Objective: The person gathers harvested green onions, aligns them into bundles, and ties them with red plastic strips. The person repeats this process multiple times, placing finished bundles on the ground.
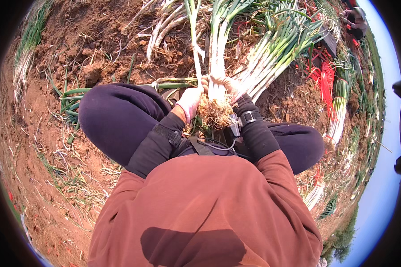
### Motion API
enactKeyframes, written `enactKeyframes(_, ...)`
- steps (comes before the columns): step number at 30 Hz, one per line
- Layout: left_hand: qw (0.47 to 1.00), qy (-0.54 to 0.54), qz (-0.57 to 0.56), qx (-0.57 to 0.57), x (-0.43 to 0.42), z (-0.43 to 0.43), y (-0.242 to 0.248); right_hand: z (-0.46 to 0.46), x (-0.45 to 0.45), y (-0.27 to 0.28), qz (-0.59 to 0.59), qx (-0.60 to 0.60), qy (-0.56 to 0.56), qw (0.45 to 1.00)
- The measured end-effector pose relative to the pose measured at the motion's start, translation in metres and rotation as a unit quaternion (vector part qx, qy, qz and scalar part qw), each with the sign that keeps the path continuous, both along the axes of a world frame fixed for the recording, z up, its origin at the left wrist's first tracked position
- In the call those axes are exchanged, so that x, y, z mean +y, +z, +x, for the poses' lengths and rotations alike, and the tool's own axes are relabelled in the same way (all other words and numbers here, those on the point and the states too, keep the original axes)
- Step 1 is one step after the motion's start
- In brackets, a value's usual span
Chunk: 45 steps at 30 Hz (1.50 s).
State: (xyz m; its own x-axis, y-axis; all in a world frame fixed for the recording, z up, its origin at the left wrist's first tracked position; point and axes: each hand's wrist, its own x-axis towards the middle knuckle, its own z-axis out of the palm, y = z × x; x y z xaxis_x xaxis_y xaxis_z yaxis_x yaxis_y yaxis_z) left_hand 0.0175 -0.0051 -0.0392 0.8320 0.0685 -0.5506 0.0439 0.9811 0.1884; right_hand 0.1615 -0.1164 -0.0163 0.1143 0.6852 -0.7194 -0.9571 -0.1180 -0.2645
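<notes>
My left hand [191, 100], in a pale glove, is closed around the lower end of a single green onion stalk [196, 61]. Just right of it, my right hand [230, 86] grips a small bunch of green onions [217, 50] low on the white stems. Tangled tan roots [217, 111] hang below both hands, towards my lap. Against my right hand rests a larger pile of green onions [270, 55], its leaves fanning up and to the right. The fingers of both hands are partly hidden by the stems.
Loose onions [165, 26] lie on the brown soil [70, 43] ahead. Red plastic ties [326, 80] and a tied onion bundle [337, 116] are at the right. Another onion heap [28, 56] lies far left. A person [356, 21] is at the upper right.
</notes>
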Motion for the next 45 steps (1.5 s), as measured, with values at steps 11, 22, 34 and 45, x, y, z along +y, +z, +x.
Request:
enactKeyframes(11, 0.973, -0.166, 0.15, -0.047, -0.001, -0.011, 0.02, -0.003, -0.025, -0.001, -0.061, -0.173, 0.03, 0.983)
enactKeyframes(22, 0.782, -0.214, 0.582, -0.059, 0.007, 0.002, -0.031, 0.006, 0.001, 0.008, -0.162, -0.499, 0.243, 0.816)
enactKeyframes(34, 0.972, -0.172, 0.157, -0.018, -0.003, -0.01, 0.038, 0.02, -0.013, 0.007, -0.034, -0.287, 0.099, 0.952)
enactKeyframes(45, 0.975, -0.201, -0.09, -0.037, -0.001, -0.007, 0.019, 0.025, -0.011, -0.004, -0.107, -0.425, 0.161, 0.884)
